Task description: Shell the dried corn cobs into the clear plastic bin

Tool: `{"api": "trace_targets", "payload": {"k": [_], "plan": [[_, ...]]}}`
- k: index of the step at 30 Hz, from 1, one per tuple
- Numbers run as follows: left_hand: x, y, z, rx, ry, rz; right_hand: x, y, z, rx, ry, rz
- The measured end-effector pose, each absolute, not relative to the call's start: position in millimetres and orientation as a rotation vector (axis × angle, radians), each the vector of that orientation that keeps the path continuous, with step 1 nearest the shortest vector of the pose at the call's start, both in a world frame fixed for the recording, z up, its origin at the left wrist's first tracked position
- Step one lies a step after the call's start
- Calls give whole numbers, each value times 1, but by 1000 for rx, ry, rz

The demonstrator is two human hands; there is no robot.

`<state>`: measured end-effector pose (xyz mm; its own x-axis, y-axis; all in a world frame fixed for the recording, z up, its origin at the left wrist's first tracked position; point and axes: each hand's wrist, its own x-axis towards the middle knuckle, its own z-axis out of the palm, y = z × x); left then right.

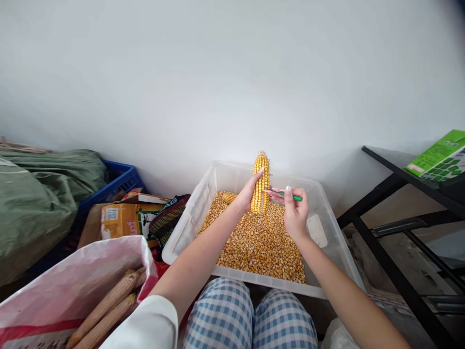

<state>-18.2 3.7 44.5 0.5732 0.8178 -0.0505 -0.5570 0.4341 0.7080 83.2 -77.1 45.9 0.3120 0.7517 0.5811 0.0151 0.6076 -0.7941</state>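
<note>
An ear of corn [260,186] stands nearly upright in my left hand [250,190], whose fingers wrap round its left side. A strip of its kernels is gone low on the right. My right hand [296,208] pinches a thin tool with a green handle [292,196], its metal shaft pointing left at the cob; whether the tip touches cannot be made out. Below both hands, a translucent plastic bin [319,286] holds a broad heap of loose corn kernels [254,247]. Another ear of corn [228,197] lies on the kernels at the back left.
To the left, a white and red sack [47,286] contains several bare cobs [109,305]. Behind it are an orange carton [123,218] and a blue crate [125,177] with green cloth. A black metal frame [385,203] stands at right, bearing a green box [441,157].
</note>
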Motion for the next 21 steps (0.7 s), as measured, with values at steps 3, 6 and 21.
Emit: {"api": "trace_targets", "payload": {"k": [3,6,21], "plan": [[-18,4,45,689,414,915,81,-77,43,-796,-1174,548],[-18,4,44,712,410,918,81,-76,43,-794,-1150,563],[-22,-3,50,1159,582,1027,88,-76,40,-795,-1253,472]]}}
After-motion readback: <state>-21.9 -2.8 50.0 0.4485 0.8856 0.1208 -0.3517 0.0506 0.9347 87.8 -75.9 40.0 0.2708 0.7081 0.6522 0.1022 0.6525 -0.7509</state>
